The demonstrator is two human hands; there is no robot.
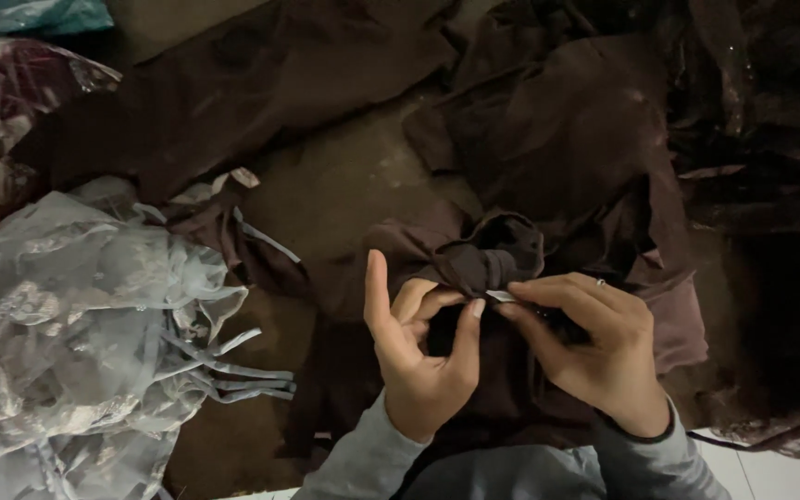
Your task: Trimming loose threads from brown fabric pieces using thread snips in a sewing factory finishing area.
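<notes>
The left hand (423, 356) pinches a bunched fold of dark brown cloth (502, 259) between forefinger and thumb-side fingers, thumb raised and free. The right hand (594, 347) has its fingertips closed on a small pale sliver (500, 295), perhaps a tag or a thin tool, too small to tell, which meets the left fingertips just under the fold. Both grips are thus closed to a fine pinch, one on cloth, one on the sliver.

The cloth lies in front of the person on the floor (344, 185), its gathered knot just above the hands, the rest spreading up and to the right into a dark heap. The sliver's long axis runs nearly level, tilted slightly down to the right, with its free end pointing left toward the left fingers. The bunched fold stands roughly upright, rising away from the hands.

The risks, as I judge them: the light is poor and the cloth dark, so the sliver could slip or catch the wrong layer; if it is sharp, its end aims straight at the left fingertips. A loosened pinch would let the fold fall open. Pale sheer fabric (76, 324) lies well apart at the left.
</notes>
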